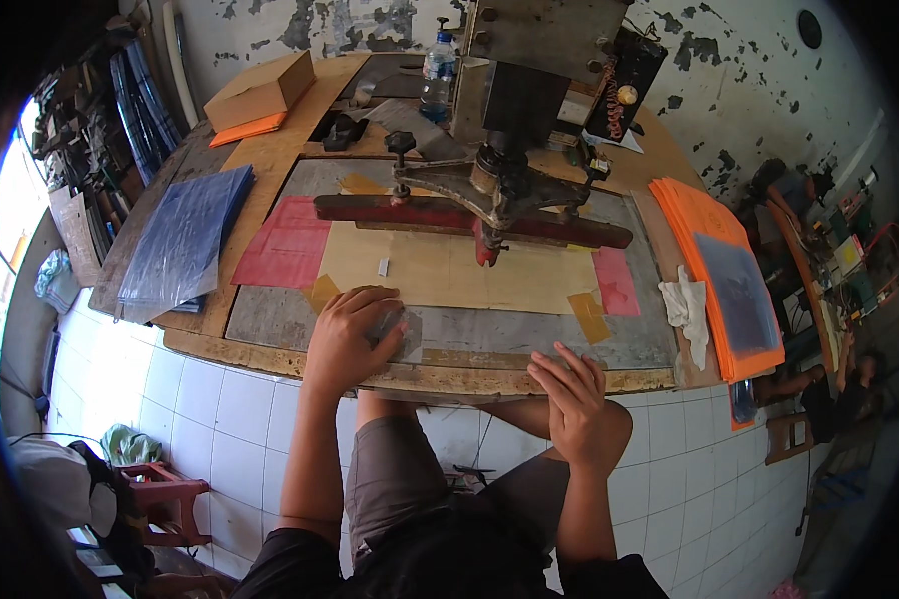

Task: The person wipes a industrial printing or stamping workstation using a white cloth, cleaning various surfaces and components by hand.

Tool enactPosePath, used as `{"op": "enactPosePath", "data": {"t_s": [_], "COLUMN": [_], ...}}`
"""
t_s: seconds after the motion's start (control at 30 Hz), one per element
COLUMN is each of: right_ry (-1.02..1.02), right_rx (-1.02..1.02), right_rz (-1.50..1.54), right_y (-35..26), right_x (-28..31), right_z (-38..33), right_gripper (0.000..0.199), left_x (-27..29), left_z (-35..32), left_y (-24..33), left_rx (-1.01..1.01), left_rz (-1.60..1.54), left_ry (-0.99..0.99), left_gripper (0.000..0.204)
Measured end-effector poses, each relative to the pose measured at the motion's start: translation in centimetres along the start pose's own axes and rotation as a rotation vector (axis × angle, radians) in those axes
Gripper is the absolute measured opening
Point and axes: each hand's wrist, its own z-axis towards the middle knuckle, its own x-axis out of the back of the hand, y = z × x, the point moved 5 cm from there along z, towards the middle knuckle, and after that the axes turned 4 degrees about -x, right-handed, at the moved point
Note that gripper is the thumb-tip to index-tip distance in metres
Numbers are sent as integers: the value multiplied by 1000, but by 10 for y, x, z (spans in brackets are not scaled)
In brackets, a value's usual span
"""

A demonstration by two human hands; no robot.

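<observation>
My left hand (350,339) rests palm down at the front of a grey metal plate (519,326), fingers bent and thumb apart. Something clear, like a bit of plastic film (408,341), shows beside its thumb; how far it reaches under the hand is hidden. My right hand (579,414) is at the table's front edge, fingers stretched out with nothing visible in them. Ahead of both hands, a pale yellow sheet (449,270) lies between two pink-red pieces (282,240). Above it spans the dark red bar (559,230) of a press (499,180).
Blue clear plastic sheets (185,240) lie at left, below a cardboard box (262,90). Orange plastic sleeves (694,235) are stacked at right, beside a white cloth (684,314). A water bottle (437,80) stands behind the press. Another person (829,399) is at far right.
</observation>
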Motion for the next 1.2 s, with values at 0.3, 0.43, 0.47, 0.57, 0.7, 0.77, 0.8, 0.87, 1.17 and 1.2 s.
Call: {"op": "enactPosePath", "data": {"t_s": [0.3,0.43,0.47,0.57,0.7,0.77,0.8,0.87,1.17,1.2], "right_ry": [54,62,52,-1,-182,-213,-238,-218,-121,-147], "right_rx": [88,85,87,98,98,80,63,45,-29,-29], "right_rz": [-28,-27,-27,21,152,186,220,217,-28,-53], "right_y": [-20,-28,-28,-20,-15,-20,-22,-8,63,69], "right_x": [17,27,32,38,43,52,54,54,10,3], "right_z": [14,10,7,-11,-36,-33,-30,-26,68,79], "right_gripper": [33,28,26,21,26,30,34,38,44,43], "left_x": [1,0,1,4,3,4,4,3,1,1], "left_z": [0,0,0,0,2,3,4,5,4,3], "left_y": [0,-1,-1,1,3,5,6,7,7,7], "left_rx": [-3,4,7,5,-2,-9,-10,-14,-20,-14], "left_rz": [1,-11,-11,-26,-25,-25,-17,-12,7,9], "left_ry": [-3,-6,-8,-1,-6,-14,-22,-33,-76,-75], "left_gripper": [28,28,28,28,31,32,31,32,30,30]}}
